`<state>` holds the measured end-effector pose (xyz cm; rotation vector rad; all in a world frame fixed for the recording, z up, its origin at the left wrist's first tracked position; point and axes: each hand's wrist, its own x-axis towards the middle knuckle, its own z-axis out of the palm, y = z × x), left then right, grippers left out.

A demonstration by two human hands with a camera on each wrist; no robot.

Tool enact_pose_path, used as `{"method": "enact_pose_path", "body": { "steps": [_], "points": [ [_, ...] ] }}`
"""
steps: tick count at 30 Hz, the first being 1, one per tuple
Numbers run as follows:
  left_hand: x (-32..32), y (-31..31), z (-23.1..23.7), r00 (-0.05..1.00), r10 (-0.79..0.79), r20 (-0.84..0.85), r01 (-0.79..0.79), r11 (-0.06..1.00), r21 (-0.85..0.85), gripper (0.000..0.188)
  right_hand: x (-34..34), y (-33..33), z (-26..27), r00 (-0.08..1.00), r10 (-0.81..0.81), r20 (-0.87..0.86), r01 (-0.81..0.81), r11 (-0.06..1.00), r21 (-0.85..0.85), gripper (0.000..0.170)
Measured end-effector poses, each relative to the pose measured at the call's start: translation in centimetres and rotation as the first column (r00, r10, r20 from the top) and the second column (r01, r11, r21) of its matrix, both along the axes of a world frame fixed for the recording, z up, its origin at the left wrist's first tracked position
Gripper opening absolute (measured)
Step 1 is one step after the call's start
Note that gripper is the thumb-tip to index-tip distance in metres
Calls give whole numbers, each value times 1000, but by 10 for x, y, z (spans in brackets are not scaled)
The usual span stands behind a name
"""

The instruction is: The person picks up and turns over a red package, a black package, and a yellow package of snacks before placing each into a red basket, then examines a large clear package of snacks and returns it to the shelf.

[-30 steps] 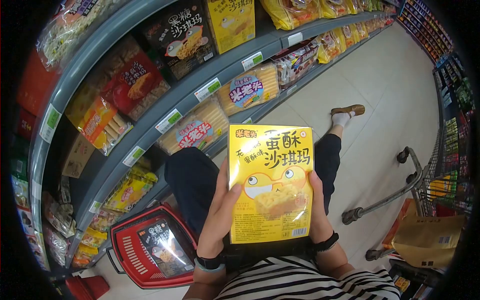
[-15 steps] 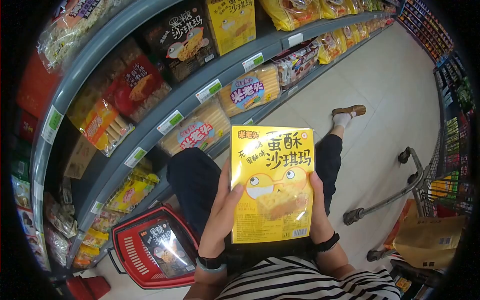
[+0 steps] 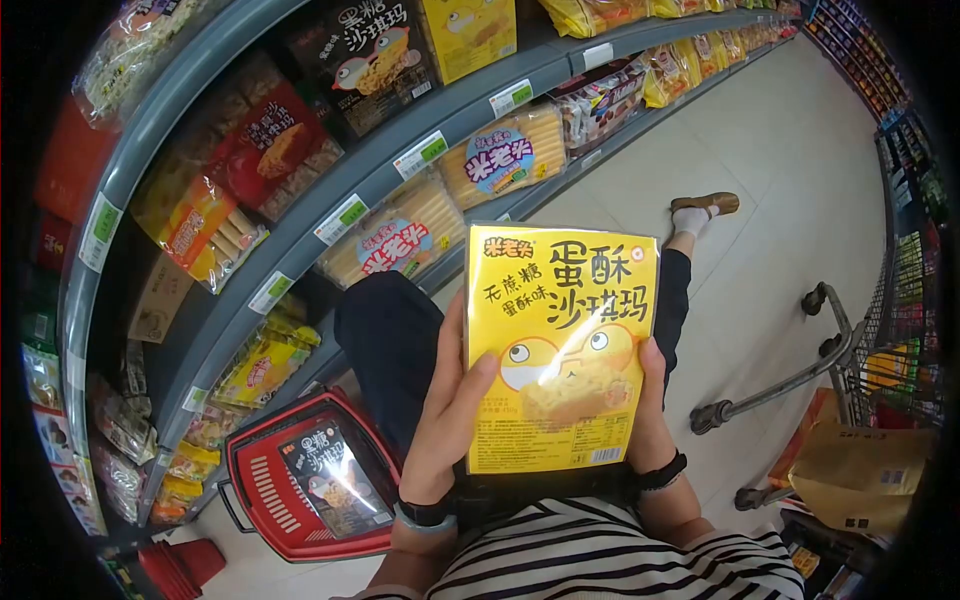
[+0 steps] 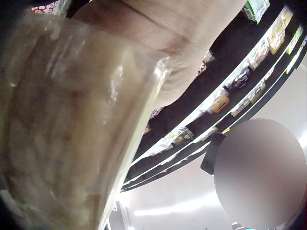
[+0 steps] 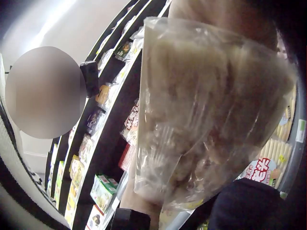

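A yellow package of sachima (image 3: 565,400), printed with a cartoon face and black Chinese characters, is held upright in front of the body. My left hand (image 3: 445,415) grips its left edge, thumb on the front. On the right edge my right hand (image 3: 652,425) holds it the same way, thumb at the side and the other fingers mostly behind. In the left wrist view, the clear wrapper on the package's back (image 4: 72,124) fills the left side. The right wrist view shows that wrapped back (image 5: 206,105) with pale pieces showing through.
Shelves (image 3: 340,195) of snack packs curve along the left. A red basket (image 3: 265,490) holding a black sachima package (image 3: 340,475) stands on the floor at lower left. At right is a wire shopping cart (image 3: 845,360) with a brown bag (image 3: 850,480). A shoe (image 3: 715,204) rests on the tiles.
Both hands have raised the package slightly and shifted it a little to the right. It looks larger, and glare on its front has moved, so more print shows.
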<state>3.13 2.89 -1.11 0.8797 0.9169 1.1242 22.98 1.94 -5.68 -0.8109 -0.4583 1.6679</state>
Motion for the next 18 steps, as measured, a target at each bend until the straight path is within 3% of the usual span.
{"method": "enact_pose_path", "body": {
  "steps": [5,18],
  "points": [
    [1,0,2,999,3,-32,-3,1000,10,60,1,0,-4,1000,-4,24,4,1000,15,71],
    [0,3,-7,999,15,-33,-15,1000,-15,58,-6,5,14,1000,-2,-6,1,998,-62,57]
  ]
}}
